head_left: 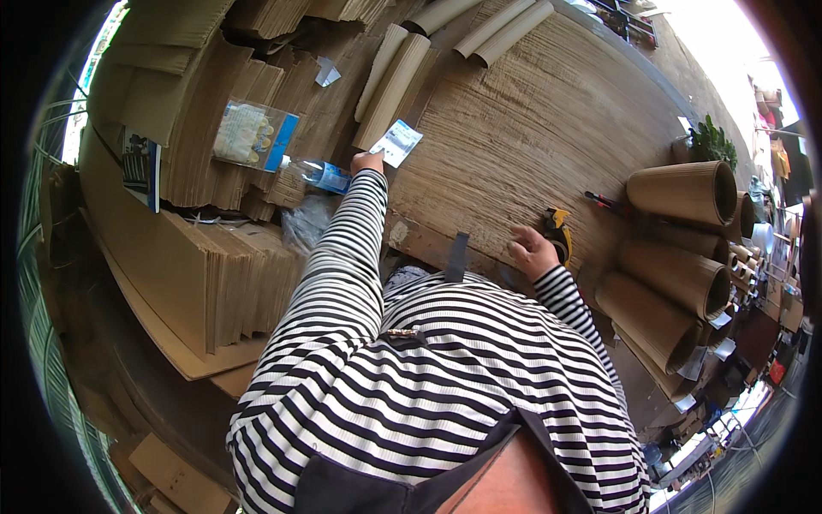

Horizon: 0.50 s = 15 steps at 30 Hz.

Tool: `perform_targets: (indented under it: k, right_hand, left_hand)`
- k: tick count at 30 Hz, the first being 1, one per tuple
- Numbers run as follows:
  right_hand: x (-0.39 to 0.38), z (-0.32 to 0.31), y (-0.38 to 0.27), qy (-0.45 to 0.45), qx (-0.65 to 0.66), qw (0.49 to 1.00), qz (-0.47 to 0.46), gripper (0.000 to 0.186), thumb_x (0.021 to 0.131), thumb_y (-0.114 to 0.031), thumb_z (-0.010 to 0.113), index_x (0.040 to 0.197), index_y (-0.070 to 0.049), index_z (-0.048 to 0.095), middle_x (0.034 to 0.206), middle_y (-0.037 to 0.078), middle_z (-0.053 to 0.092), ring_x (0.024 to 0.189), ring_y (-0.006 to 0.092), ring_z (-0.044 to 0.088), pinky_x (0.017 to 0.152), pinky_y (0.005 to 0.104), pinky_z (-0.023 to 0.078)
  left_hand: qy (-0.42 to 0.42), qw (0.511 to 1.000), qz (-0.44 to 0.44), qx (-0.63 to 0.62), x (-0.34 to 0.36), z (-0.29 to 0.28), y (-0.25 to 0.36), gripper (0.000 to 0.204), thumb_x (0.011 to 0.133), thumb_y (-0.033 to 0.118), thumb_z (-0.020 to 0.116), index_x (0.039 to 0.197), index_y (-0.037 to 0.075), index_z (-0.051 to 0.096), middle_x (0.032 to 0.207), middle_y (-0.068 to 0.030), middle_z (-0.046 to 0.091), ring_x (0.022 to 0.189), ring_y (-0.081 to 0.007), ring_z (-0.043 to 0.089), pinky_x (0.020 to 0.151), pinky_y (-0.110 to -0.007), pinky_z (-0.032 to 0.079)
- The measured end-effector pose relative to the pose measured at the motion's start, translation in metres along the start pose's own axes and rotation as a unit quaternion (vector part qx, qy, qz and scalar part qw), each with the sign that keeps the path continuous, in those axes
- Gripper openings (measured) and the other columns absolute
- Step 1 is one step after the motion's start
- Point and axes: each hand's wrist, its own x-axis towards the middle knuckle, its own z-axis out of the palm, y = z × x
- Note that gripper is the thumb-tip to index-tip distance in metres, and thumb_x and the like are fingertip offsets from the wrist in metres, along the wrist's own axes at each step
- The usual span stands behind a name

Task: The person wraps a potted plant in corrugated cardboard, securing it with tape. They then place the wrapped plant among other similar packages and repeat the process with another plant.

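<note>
My left hand (367, 163) is closed on the lower left edge of a white printed paper slip (399, 143), held over the left side of the worktable. My right hand (533, 254) hovers at the table's near edge, fingers loosely bent and apart, with nothing visible in them. Just beside it lies a yellow and black tool (558, 228), perhaps a tape dispenser, partly hidden by that hand. Next to my left forearm a clear plastic bottle with a blue label (330, 177) lies on its side.
Stacked flat cardboard (248, 287) fills the left side, with a clear packet (253, 135) on top. Rolled cardboard tubes (672, 261) lie at the right, near a red and black tool (604, 202). More curled cardboard (505, 32) rests on the wooden worktable (505, 137) at the far side.
</note>
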Motion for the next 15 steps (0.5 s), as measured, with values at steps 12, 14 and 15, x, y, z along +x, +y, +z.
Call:
perform_targets:
  k: [12,14,15]
  right_hand:
    - [-0.011,-0.035,-0.101,0.151,0.134,0.95,-0.239,0.069,0.085,0.008,0.071,0.147,-0.009,0.045,0.129,0.017,0.06,0.104,0.0215,0.071,0.088,0.0334,0.059]
    - [-0.019,-0.043,-0.092,0.209,0.186,0.908,-0.311,0.051,0.084,0.009,0.07,0.132,-0.003,0.056,0.126,0.016,0.061,0.102,0.0218,0.071,0.086,0.0315,0.059]
    - [-0.028,-0.051,-0.096,0.23,0.19,0.895,-0.333,0.044,0.084,0.01,0.07,0.126,-0.001,0.059,0.122,0.016,0.062,0.102,0.0213,0.071,0.086,0.0312,0.059]
  left_hand:
    - [-0.509,0.815,-0.001,-0.278,-0.277,0.026,0.079,0.032,0.102,0.008,0.06,0.131,0.003,0.049,0.122,-0.013,0.063,0.113,-0.0227,0.065,0.101,-0.04,0.056]
    - [-0.546,0.811,0.058,-0.202,-0.304,0.022,0.091,0.033,0.101,0.008,0.06,0.132,0.003,0.048,0.122,-0.0131,0.063,0.114,-0.0226,0.064,0.101,-0.039,0.056]
    - [-0.561,0.807,0.088,-0.163,-0.312,0.021,0.096,0.034,0.101,0.008,0.061,0.132,0.002,0.048,0.123,-0.0132,0.063,0.114,-0.0225,0.064,0.101,-0.039,0.055]
